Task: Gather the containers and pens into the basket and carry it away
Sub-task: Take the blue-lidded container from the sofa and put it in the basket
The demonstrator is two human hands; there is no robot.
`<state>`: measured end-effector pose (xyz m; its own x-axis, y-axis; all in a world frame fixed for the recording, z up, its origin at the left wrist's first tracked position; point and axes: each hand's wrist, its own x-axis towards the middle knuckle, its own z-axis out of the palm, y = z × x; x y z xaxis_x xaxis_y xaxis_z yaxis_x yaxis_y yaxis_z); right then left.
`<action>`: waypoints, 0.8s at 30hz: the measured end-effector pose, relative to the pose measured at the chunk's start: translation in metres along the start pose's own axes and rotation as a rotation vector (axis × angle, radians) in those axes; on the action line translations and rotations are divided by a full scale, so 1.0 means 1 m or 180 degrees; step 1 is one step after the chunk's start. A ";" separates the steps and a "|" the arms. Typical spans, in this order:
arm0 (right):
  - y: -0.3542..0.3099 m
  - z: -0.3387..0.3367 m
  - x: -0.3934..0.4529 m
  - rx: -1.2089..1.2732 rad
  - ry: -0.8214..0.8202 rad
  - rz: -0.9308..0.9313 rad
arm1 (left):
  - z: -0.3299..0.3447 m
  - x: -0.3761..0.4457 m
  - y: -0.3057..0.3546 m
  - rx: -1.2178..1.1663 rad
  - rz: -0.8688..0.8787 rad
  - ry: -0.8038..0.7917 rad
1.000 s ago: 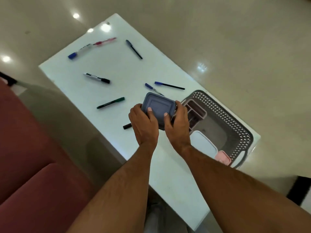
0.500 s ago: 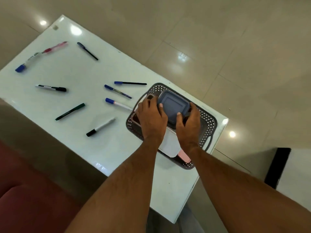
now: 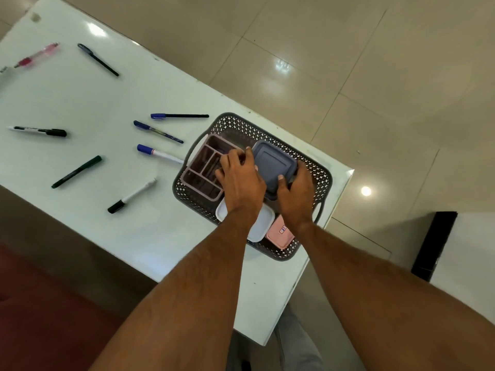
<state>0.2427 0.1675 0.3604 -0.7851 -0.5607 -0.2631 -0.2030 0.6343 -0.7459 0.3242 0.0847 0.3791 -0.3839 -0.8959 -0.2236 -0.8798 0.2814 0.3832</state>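
Beige floor tiles surround a white glossy bench (image 3: 80, 103) whose right end carries a dark grey perforated plastic basket (image 3: 318, 178), in which a mauve compartment tray (image 3: 203, 167), a white lidded box (image 3: 261, 223) and a small pink box (image 3: 280, 234) already lie. Both the left hand (image 3: 242, 180) and the right hand (image 3: 294, 194) have their fingers clamped on the sides of a grey-blue square lidded container (image 3: 273, 162), held over the basket's far right area. If released tilted, it may perch on the tray edge and slide during carrying; the loose pens, such as the white marker with a black cap (image 3: 131, 195), lie left of the basket and can roll.
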 end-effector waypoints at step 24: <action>0.013 0.014 0.010 -0.0182 -0.0492 0.0268 | 0.018 0.005 0.003 0.0517 0.0053 -0.0111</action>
<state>0.2401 0.1623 0.3396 -0.7023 -0.5767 -0.4174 -0.1767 0.7092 -0.6825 0.3148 0.0875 0.3628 -0.4057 -0.8790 -0.2506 -0.9059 0.3504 0.2376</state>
